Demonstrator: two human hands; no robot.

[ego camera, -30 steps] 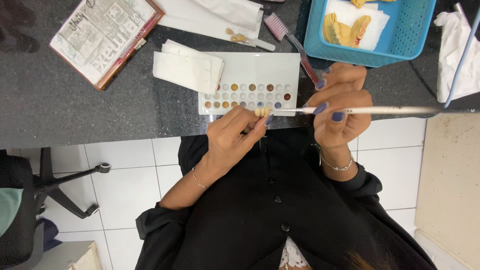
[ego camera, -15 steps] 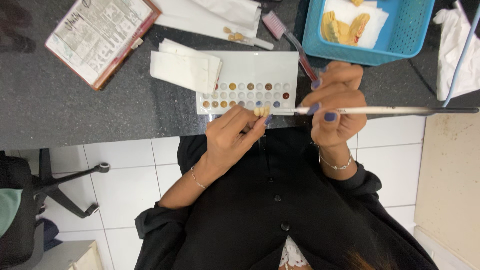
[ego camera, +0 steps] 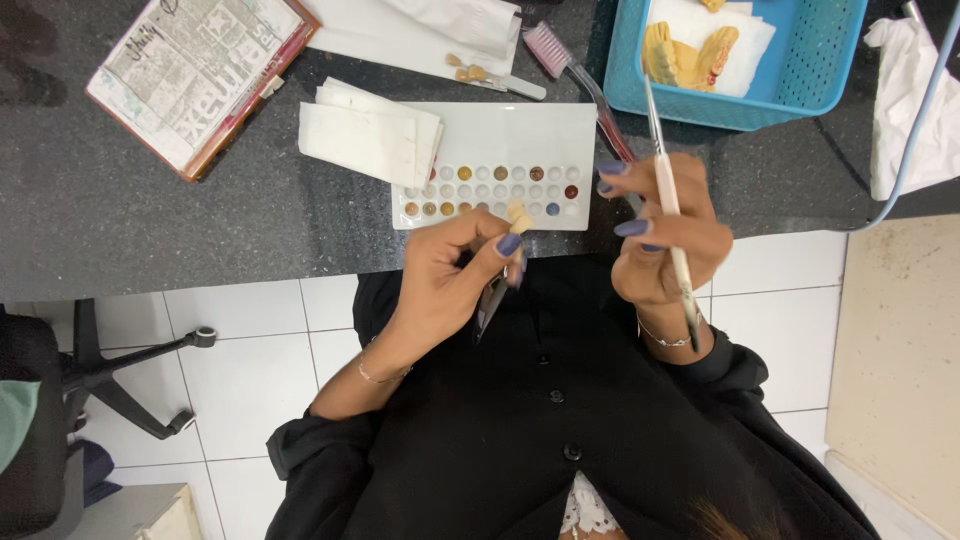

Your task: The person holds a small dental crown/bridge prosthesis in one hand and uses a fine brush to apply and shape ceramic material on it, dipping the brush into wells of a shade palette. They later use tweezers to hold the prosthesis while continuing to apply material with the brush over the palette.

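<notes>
**Tooth-coloured crown held over the palette, brush upright in the other hand**

Tooth-coloured small ceramic crown (ego camera: 518,217) sits at the tip of a slim grey metal holder (ego camera: 492,298), just over the near edge of the white rectangular well palette (ego camera: 520,135) that lies on the dark speckled counter (ego camera: 120,230). The left hand (ego camera: 455,270) is clenched around that holder, thumb and forefinger pinching it just below the crown, so the holder's long axis slants from the crown down and back toward the person's black buttoned shirt (ego camera: 540,430).

The right hand (ego camera: 665,235) is closed round a long thin paintbrush with a pale handle (ego camera: 668,200). The brush runs nearly straight away from the body: one end pokes out below the wrist, the other reaches up over the rim of the blue plastic basket (ego camera: 620,60). Which end carries the bristles is too fine to tell.

The crown lies to the left of the brush hand, with a clear gap between them; the two hands are near each other but apart. The left hand is the one on the crown, and the palette's rows of small round wells, several holding brownish and reddish stains, lie between and just beyond both hands.

Further out rest a stack of folded white tissues (ego camera: 365,140), a pink-bristled toothbrush (ego camera: 575,75), yellow dental casts (ego camera: 690,55) in the basket, and a red-edged printed booklet (ego camera: 195,70).
</notes>
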